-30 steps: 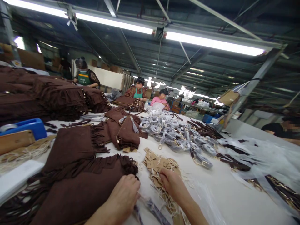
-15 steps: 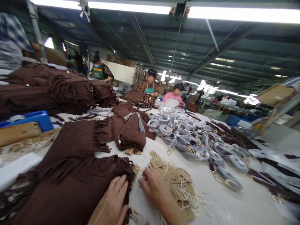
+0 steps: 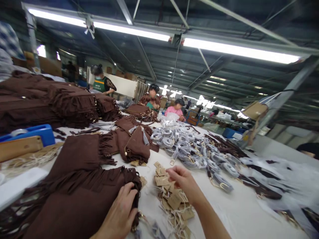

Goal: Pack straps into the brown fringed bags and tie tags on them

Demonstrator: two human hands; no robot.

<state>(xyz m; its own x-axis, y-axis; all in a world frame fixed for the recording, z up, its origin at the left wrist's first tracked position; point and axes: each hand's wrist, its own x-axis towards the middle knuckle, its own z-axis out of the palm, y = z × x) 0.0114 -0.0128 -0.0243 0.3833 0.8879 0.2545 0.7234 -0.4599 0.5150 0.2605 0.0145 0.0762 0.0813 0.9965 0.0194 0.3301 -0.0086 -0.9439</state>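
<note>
My left hand [image 3: 119, 209] lies on the edge of a dark brown fringed bag [image 3: 82, 196], its fingers loosely bent over the fabric and the thumb apart. Over a pile of brown card hang tags [image 3: 174, 200] with white strings, my right hand [image 3: 183, 184] is closed in a pinch. Whatever sits between its fingertips is too small to make out. A small clasp [image 3: 142, 215] and some clear wrapping show beside the bag's edge. Beyond the bag are further brown fringed bags [image 3: 136, 146], one with a zip.
Coiled straps in clear wrapping [image 3: 184, 142] cover the middle of the table. A tall stack of brown bags [image 3: 45, 99] stands at the left, by a blue tape dispenser [image 3: 47, 132] and a phone-like tan object [image 3: 21, 147]. Co-workers [image 3: 153, 98] sit beyond. Plastic film [image 3: 281, 179] lies right.
My right hand has moved from beside the bag's edge to above the tag pile, and its fingers have closed. My left hand stays on the bag. The view has tilted up and right.
</note>
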